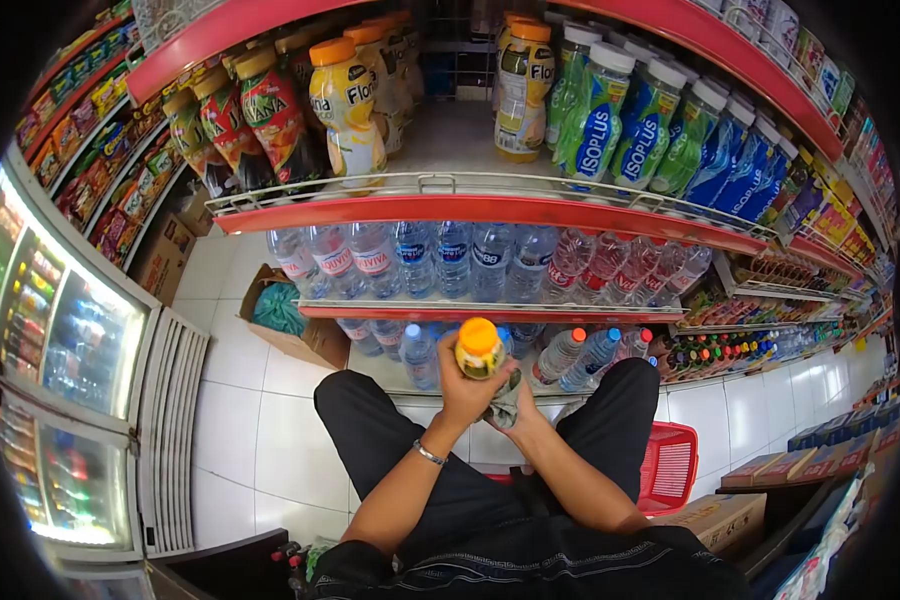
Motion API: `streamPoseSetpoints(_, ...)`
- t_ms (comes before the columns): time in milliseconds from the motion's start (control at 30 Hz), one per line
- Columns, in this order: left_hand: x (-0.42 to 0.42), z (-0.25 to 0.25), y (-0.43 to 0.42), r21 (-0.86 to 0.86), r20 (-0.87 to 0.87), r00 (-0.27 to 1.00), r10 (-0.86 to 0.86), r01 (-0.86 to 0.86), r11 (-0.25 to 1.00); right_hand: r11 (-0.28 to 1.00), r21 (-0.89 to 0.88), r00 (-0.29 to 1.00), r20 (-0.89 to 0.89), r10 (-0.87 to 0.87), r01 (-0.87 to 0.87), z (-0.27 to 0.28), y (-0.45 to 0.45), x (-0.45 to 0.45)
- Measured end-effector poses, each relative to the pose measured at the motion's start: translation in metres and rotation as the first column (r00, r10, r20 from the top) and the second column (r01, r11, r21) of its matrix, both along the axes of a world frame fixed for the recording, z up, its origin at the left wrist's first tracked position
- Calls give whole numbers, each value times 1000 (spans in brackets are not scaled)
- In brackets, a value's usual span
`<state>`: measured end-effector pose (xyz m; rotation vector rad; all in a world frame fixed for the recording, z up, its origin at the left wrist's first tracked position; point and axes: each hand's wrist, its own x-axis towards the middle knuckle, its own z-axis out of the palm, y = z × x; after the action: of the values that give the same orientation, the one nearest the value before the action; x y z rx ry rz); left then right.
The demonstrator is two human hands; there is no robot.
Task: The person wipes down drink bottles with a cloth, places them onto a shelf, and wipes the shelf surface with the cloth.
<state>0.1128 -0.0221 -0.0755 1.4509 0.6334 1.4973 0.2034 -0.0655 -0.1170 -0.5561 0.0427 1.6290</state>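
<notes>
My left hand [458, 392] is wrapped round a juice bottle [479, 345] with an orange cap, held upright-ish over my lap with its cap toward me. A crumpled grey-green cloth [505, 403] is in my right hand [523, 412], pressed against the bottle's lower side. The fingers of that hand are partly hidden behind the cloth and bottle. On the upper shelf, similar orange-capped bottles [348, 105] stand left of a gap, with another orange-capped bottle [523, 90] to its right.
Green and blue sports drink bottles [595, 115] line the upper right, behind a wire rail [490, 183]. Water bottles [450, 258] fill the shelf below. A cardboard box [310, 345], a red basket [667, 465] and a glass-door fridge [85, 340] stand around me.
</notes>
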Motion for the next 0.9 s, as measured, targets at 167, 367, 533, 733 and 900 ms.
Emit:
streamPoseSetpoints(167,1,3,-1,357,-199,975,94,-17,934,964,-43,839,505,-205,261,7,-7,8)
streamPoseSetpoints(367,12,-1,-7,-167,114,990,-86,104,980,917,202,250,922,-297,344,22,-18,4)
streamPoseSetpoints(533,4,6,6,-242,198,980,17,33,970,912,372,113,913,-393,171,54,-28,-26)
streamPoseSetpoints(733,-15,-1,10,-410,172,968,-181,238,881,806,590,-188,787,-588,-54,74,-8,-14)
streamPoseSetpoints(900,-11,-24,14,-555,176,898,-404,430,712,720,647,-368,624,-689,-250,125,24,24)
